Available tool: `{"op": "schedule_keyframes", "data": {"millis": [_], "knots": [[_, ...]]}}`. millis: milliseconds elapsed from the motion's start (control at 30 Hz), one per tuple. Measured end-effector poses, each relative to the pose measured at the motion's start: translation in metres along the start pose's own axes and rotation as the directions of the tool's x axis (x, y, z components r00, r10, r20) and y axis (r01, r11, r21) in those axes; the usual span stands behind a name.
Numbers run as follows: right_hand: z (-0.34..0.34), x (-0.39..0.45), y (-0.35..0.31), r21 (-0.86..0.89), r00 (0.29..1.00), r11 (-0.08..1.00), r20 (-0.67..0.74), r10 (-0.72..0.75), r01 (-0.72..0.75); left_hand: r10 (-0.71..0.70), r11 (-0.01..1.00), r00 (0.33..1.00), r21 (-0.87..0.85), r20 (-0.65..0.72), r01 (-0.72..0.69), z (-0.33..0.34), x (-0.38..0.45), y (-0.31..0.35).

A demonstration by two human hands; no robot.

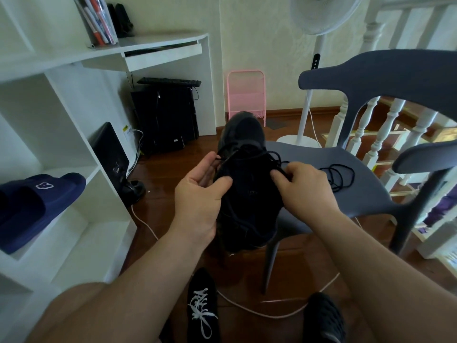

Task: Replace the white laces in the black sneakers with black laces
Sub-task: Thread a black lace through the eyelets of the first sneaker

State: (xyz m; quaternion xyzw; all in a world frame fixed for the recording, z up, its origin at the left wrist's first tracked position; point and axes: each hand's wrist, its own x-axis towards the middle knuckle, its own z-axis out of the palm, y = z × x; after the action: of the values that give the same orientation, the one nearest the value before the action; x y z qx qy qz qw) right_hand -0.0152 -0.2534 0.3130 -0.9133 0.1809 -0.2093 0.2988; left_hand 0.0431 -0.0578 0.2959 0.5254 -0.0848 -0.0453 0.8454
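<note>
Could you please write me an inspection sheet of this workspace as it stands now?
Surface: grey chair, seat used as bench.
Job's things: black sneaker on the seat edge, black lace partly threaded; spare black lace coiled on the seat; second sneaker on the floor, still white-laced.
Clutter: navy slippers on the shelf.
Grips: left hand holds the sneaker; right hand pinches the lace.
Cables: pale cord across the floor.
Surroundings: white desk, fan, pink rack.

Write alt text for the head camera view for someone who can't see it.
Two hands thread a black lace through a black sneaker resting on a grey chair: left hand grips its side, right hand pinches the lace. Another sneaker with white laces sits on the floor.
</note>
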Motion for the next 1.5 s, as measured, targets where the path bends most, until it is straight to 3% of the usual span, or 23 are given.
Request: {"op": "schedule_keyframes", "data": {"millis": [100,167,267,333,400,467,533,600,667,833,867,967,1000,1033,1133,1167,1367,1433,1500], "knots": [[-0.002,0.002,0.002,0.056,0.997,0.998,-0.082,0.005,0.0,-0.1,0.988,0.995,-0.118,0.015,0.101,0.0,0.002,0.012],[-0.004,0.004,0.005,0.076,0.994,0.997,-0.102,0.027,-0.019,-0.142,0.969,0.989,-0.211,-0.049,0.129,-0.006,0.011,0.027],[-0.008,0.006,0.009,0.075,0.989,0.997,-0.148,0.027,-0.015,-0.204,0.861,0.965,-0.499,-0.165,0.096,-0.028,0.032,0.056],[-0.009,0.006,0.009,0.08,0.985,0.997,-0.17,0.003,0.01,-0.256,0.813,0.949,-0.572,-0.183,0.109,-0.039,0.04,0.062],[-0.007,0.003,0.006,0.092,0.984,0.995,-0.177,-0.016,0.033,-0.272,0.925,0.944,-0.322,-0.188,0.203,-0.035,0.038,0.052],[-0.003,0.0,0.001,0.088,0.983,0.994,-0.178,-0.042,0.058,-0.19,0.972,0.976,0.119,-0.11,0.203,-0.022,0.028,0.035],[0.0,-0.002,-0.004,0.078,0.983,0.993,-0.17,-0.073,0.087,-0.138,0.879,0.989,0.467,0.044,0.101,-0.011,0.015,0.022],[0.003,-0.004,-0.007,0.075,0.982,0.991,-0.161,-0.1,0.113,-0.045,0.72,0.987,0.69,0.156,-0.076,-0.009,0.007,0.013],[0.005,-0.005,-0.008,0.063,0.98,0.989,-0.158,-0.12,0.132,0.027,0.577,0.975,0.794,0.219,-0.194,-0.012,0.004,0.01],[0.002,-0.002,-0.004,0.081,0.98,0.99,-0.169,-0.102,0.117,0.068,0.504,0.967,0.828,0.245,-0.245,-0.024,0.01,0.021],[0.0,-0.001,-0.002,0.093,0.98,0.99,-0.179,-0.088,0.106,0.116,0.443,0.968,0.861,0.222,-0.25,-0.03,0.014,0.027],[-0.004,0.0,0.001,0.117,0.976,0.989,-0.207,-0.063,0.089,0.259,0.1,0.951,0.975,0.167,-0.198,-0.052,0.027,0.046],[-0.004,-0.001,0.001,0.118,0.976,0.989,-0.209,-0.062,0.089,0.239,0.067,0.96,0.983,0.148,-0.169,-0.057,0.031,0.048],[-0.004,-0.002,0.0,0.117,0.976,0.989,-0.21,-0.065,0.091,0.188,0.1,0.971,0.98,0.149,-0.17,-0.058,0.033,0.047],[-0.002,-0.005,-0.004,0.111,0.976,0.988,-0.2,-0.083,0.107,0.075,0.418,0.972,0.878,0.222,-0.233,-0.045,0.022,0.037],[0.0,-0.006,-0.005,0.106,0.976,0.988,-0.196,-0.094,0.116,0.083,0.465,0.962,0.844,0.261,-0.269,-0.04,0.018,0.032],[0.003,-0.008,-0.009,0.063,0.969,0.984,-0.193,-0.153,0.168,0.04,0.507,0.935,0.799,0.353,-0.324,-0.03,0.013,0.021],[0.001,-0.007,-0.009,0.067,0.97,0.984,-0.193,-0.15,0.166,0.051,0.462,0.927,0.815,0.371,-0.351,-0.031,0.014,0.025],[-0.004,-0.004,-0.006,0.084,0.968,0.983,-0.207,-0.14,0.16,0.074,0.336,0.944,0.883,0.321,-0.327,-0.04,0.02,0.033]]}}
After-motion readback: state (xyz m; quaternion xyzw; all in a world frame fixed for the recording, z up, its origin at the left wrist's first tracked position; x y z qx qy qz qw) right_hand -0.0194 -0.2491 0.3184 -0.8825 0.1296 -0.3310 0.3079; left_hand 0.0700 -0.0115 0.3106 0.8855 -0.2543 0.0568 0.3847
